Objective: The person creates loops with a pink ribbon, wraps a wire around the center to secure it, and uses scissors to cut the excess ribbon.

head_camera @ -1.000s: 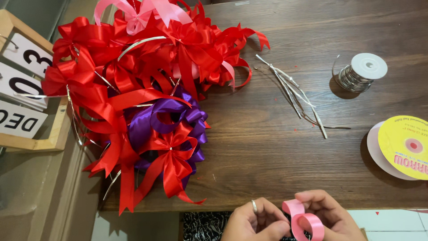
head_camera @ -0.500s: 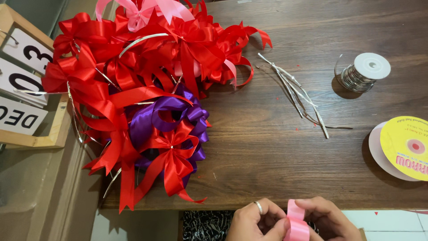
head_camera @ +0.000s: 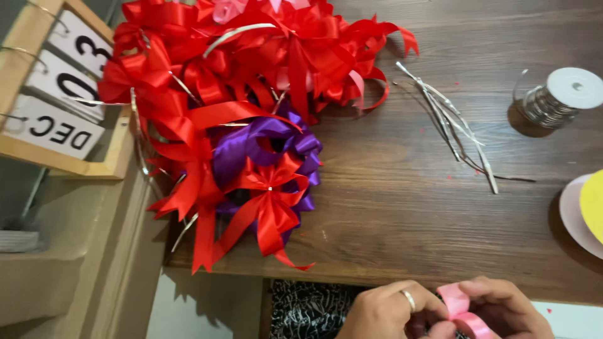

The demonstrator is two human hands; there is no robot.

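Both of my hands work at the bottom edge of the view, below the front edge of the wooden table (head_camera: 402,207). My left hand (head_camera: 389,311), with a ring on one finger, and my right hand (head_camera: 505,307) pinch a folded pink ribbon (head_camera: 458,307) between their fingertips. The ribbon forms a small loop; its lower part is cut off by the frame. A large pile of finished red ribbon bows (head_camera: 239,69) lies on the table's far left, with a purple bow (head_camera: 264,141) and a smaller red bow (head_camera: 270,201) in front.
A bundle of thin silver wire ties (head_camera: 452,122) lies right of the pile. A spool of silver wire (head_camera: 559,94) stands at the far right. A yellow-and-white ribbon reel (head_camera: 587,213) pokes in at the right edge. A wooden block calendar (head_camera: 56,107) sits left.
The view has shifted so everything sits further right and lower. My hands have dropped toward the bottom edge and folded the pink ribbon from two loops into a tighter one.
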